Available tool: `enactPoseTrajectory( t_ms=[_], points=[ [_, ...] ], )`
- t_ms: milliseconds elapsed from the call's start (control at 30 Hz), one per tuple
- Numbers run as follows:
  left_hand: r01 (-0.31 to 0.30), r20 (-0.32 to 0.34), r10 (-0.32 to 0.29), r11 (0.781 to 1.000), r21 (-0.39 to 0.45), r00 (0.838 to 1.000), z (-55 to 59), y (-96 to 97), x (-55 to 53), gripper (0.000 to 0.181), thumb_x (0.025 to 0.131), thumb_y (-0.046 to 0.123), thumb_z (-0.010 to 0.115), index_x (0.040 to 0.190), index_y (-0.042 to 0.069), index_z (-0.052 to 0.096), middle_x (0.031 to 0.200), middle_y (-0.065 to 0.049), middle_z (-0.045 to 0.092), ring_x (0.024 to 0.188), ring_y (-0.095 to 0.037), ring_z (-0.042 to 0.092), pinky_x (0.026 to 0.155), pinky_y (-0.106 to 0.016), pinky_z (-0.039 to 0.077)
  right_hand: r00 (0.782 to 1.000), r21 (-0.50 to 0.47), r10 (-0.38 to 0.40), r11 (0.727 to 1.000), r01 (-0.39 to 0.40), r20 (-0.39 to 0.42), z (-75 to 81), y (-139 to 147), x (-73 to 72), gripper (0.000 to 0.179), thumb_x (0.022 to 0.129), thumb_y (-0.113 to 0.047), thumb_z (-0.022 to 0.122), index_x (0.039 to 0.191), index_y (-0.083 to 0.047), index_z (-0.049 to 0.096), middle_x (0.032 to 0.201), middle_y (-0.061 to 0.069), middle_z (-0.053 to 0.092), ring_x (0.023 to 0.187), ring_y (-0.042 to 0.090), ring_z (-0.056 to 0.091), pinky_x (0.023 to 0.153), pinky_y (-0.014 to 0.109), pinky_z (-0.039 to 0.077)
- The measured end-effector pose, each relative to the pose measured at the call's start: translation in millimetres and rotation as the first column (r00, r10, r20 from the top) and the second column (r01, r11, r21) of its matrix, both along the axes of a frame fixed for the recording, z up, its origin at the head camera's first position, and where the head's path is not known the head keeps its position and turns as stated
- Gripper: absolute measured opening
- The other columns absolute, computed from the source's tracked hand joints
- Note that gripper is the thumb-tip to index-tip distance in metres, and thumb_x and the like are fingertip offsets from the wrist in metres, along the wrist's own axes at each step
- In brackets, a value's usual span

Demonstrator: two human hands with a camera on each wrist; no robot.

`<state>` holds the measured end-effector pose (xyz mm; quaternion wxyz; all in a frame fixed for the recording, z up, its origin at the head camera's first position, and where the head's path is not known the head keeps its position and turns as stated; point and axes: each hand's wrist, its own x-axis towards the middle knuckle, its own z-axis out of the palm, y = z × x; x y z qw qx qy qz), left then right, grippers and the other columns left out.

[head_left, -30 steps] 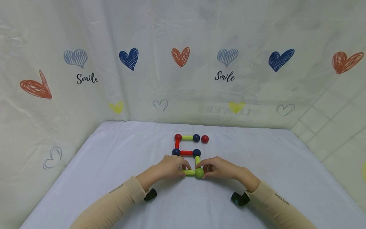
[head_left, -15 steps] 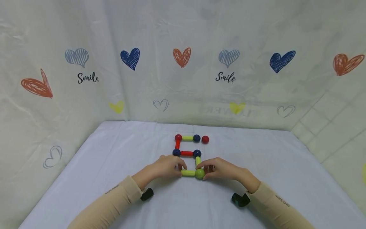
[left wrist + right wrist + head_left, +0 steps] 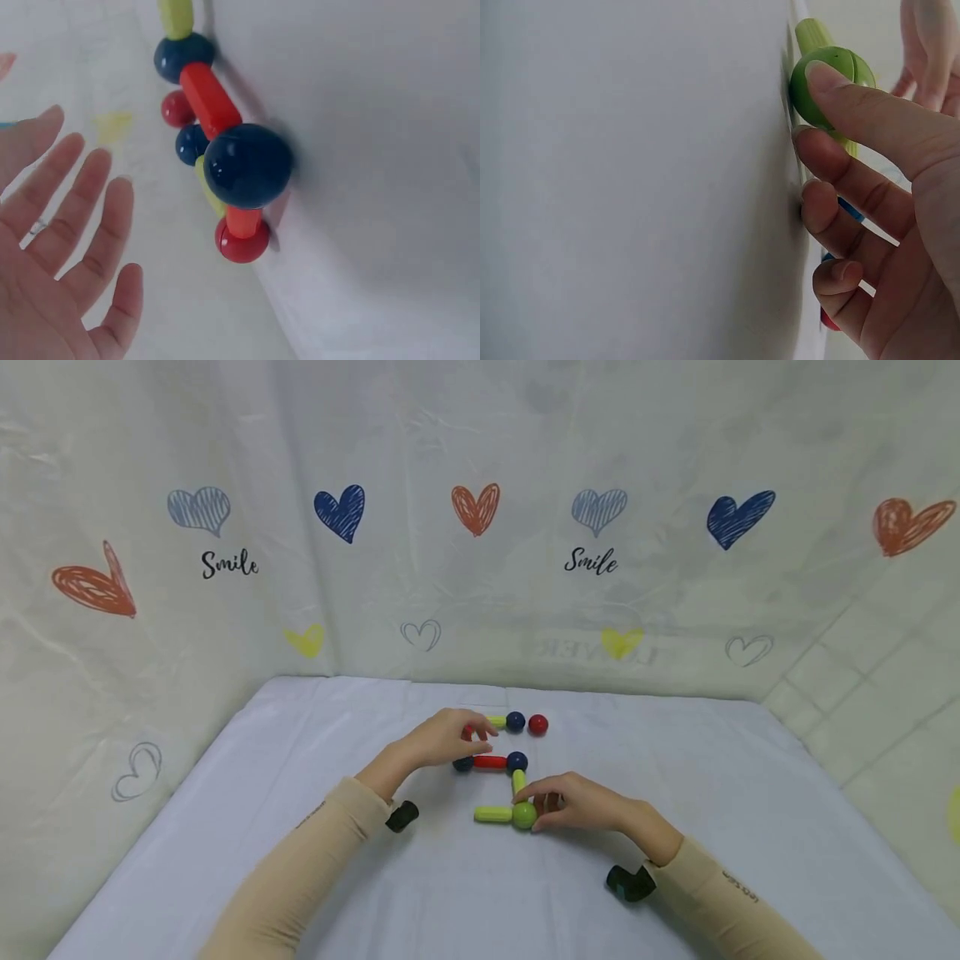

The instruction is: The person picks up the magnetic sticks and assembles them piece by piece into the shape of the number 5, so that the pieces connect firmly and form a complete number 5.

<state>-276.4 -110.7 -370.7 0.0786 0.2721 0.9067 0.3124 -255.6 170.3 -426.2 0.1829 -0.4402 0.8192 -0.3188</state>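
On the white table lies a zigzag chain of rods and balls. At its near end a green ball [image 3: 524,815] joins a short yellow-green rod [image 3: 492,814] and another yellow-green rod [image 3: 519,781]. My right hand [image 3: 576,802] pinches the green ball, thumb on it in the right wrist view. My left hand [image 3: 444,739] hovers over the chain's far left part, fingers spread and empty in the left wrist view. It partly hides the red corner ball [image 3: 241,240] and a blue ball [image 3: 247,166] from the head view. A red rod [image 3: 490,762] runs to another blue ball [image 3: 517,762].
Just right of the chain's far end, a blue ball [image 3: 515,722], sits a separate red ball [image 3: 537,725]. A white cloth [image 3: 720,793] covers the table. Behind it hangs a pale curtain [image 3: 525,585] printed with hearts. Dark wrist cameras show below both hands.
My left hand has let go of the near yellow-green rod's left end and moved away over the chain's far left part. My right hand stays at the green ball.
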Motion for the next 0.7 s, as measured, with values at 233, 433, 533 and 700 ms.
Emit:
enactPoseTrajectory(
  t_ms=[233, 433, 533, 700],
  points=[
    [0.001, 0.007, -0.001, 1.000, -0.005, 1.000, 0.5, 27.7, -34.5, 0.037, 0.101, 0.020, 0.068, 0.136, 0.011, 0.065, 0.131, -0.006, 0.064, 0.104, -0.022, 0.059, 0.089, -0.035, 0.053, 1.000, -0.017, 0.015, 1.000, -0.014, 0.019, 3.5, 4.2, -1.1, 0.039, 0.092, -0.014, 0.078, 0.129, -0.008, 0.069, 0.087, -0.008, 0.064, 0.077, 0.006, 0.057, 0.072, 0.025, 0.052],
    [0.009, 0.016, -0.007, 0.992, -0.125, 1.000, -2.8, 51.0, -54.5, 0.041, 0.101, 0.020, 0.067, 0.141, 0.014, 0.061, 0.137, -0.007, 0.062, 0.119, -0.023, 0.058, 0.105, -0.044, 0.045, 0.999, -0.024, 0.014, 1.000, -0.013, 0.030, 2.0, 2.7, -1.3, 0.040, 0.092, -0.014, 0.079, 0.129, -0.009, 0.068, 0.087, -0.007, 0.063, 0.079, 0.006, 0.056, 0.072, 0.025, 0.051],
    [0.003, 0.021, 0.001, 0.986, -0.167, 1.000, -3.9, 59.9, -61.0, 0.041, 0.102, 0.017, 0.066, 0.143, 0.016, 0.060, 0.138, -0.007, 0.062, 0.123, -0.024, 0.056, 0.108, -0.046, 0.043, 0.999, -0.016, 0.012, 1.000, -0.012, 0.035, 0.0, 1.0, -0.6, 0.040, 0.092, -0.015, 0.079, 0.130, -0.010, 0.068, 0.088, -0.007, 0.063, 0.080, 0.006, 0.056, 0.073, 0.024, 0.051],
    [0.034, 0.046, -0.023, 0.967, -0.252, 0.999, -3.7, 73.5, -69.5, 0.046, 0.101, 0.014, 0.065, 0.146, 0.022, 0.058, 0.147, -0.004, 0.056, 0.133, -0.022, 0.050, 0.111, -0.047, 0.039, 0.999, -0.032, 0.017, 0.999, -0.016, 0.034, 0.8, 1.6, 0.3, 0.040, 0.091, -0.014, 0.080, 0.129, -0.010, 0.068, 0.088, -0.008, 0.063, 0.080, 0.005, 0.056, 0.073, 0.025, 0.051]
  ],
)
